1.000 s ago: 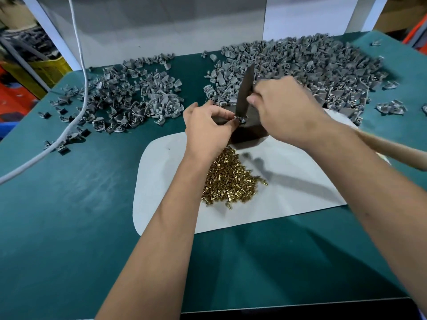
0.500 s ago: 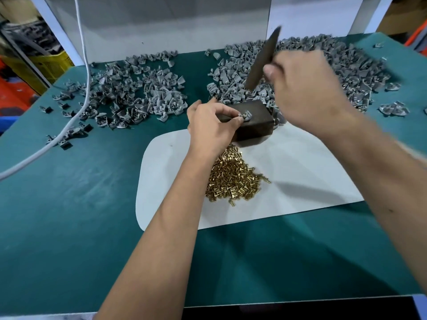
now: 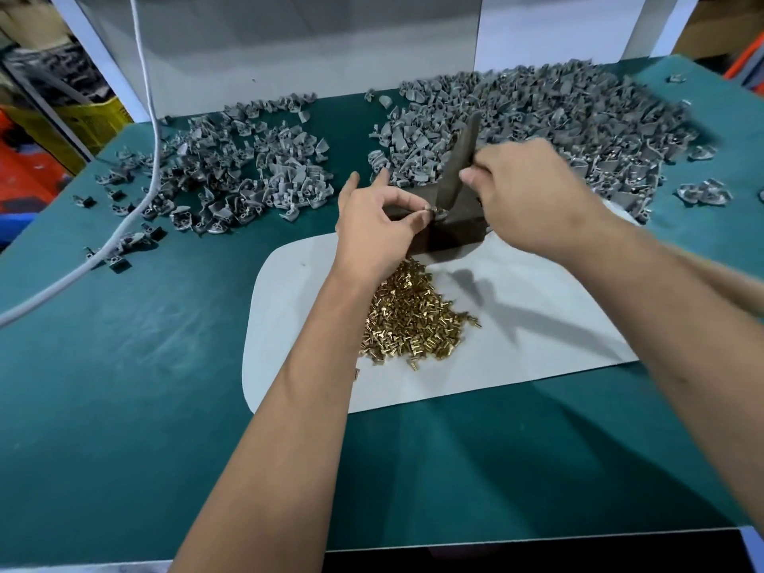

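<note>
A dark block (image 3: 459, 231) sits at the far edge of a white sheet (image 3: 516, 324). My left hand (image 3: 374, 233) pinches a small grey part (image 3: 434, 212) on top of the block. My right hand (image 3: 533, 196) grips a flat dark metal bar (image 3: 461, 161) that stands nearly upright, with its lower end down on that part. A heap of small brass rivets (image 3: 413, 320) lies on the sheet just in front of the block, partly hidden by my left wrist.
Two spreads of grey plastic parts lie on the green table (image 3: 124, 386), one at the back left (image 3: 248, 167) and a larger one at the back right (image 3: 558, 117). A white cable (image 3: 140, 200) runs across the left side. A white panel stands behind.
Half a second ago my right hand had the bar raised and tilted above the block. Now the bar is down again on the part my left hand holds.
</note>
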Demonstrator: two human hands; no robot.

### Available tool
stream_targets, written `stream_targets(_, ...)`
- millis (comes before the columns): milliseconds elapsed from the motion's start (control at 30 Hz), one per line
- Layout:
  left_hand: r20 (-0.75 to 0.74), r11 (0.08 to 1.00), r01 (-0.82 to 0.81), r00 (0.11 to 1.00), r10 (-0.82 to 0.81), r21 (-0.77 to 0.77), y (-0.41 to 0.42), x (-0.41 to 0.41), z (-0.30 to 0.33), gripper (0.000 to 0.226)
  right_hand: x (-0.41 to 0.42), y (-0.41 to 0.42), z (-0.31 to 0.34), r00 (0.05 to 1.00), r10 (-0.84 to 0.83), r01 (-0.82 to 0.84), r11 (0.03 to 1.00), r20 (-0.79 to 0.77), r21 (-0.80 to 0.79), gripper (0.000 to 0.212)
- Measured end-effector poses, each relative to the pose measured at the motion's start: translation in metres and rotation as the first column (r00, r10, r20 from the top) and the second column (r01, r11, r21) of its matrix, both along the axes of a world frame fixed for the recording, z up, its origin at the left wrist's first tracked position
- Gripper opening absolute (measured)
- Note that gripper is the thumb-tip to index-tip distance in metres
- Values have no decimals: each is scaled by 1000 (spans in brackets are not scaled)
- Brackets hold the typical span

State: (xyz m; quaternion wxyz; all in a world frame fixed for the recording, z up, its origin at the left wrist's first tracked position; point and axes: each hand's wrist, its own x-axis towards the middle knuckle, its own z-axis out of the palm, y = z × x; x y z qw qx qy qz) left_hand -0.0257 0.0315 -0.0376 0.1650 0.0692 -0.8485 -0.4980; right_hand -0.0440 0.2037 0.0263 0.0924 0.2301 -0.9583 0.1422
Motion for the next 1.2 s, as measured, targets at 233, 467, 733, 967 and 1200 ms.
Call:
stream_targets(233,51,999,16,999,-14,-32,-4,-1,0,16,6,-4,4,993,32,-37,999,-113,-40,24)
stream_targets(467,31,999,24,999,-23,-32,-4,-2,-1,13,0,2,16,977,3,-41,984,-214,-174,29)
stream_targets(733,-2,999,32,999,-32,-24,-3,-1,-2,10,-9,6,19,974,-44,8,987,-222,-162,26)
stream_targets(967,36,1000,5,999,-4,-29,-3,-1,-1,10,-8,1,20,996,45,-35,993,-83,116,27)
stream_targets(1200,65,999,-6,998,8,-36,-2,-1,0,12,3,-4,3,999,38,-36,998,-31,55,25)
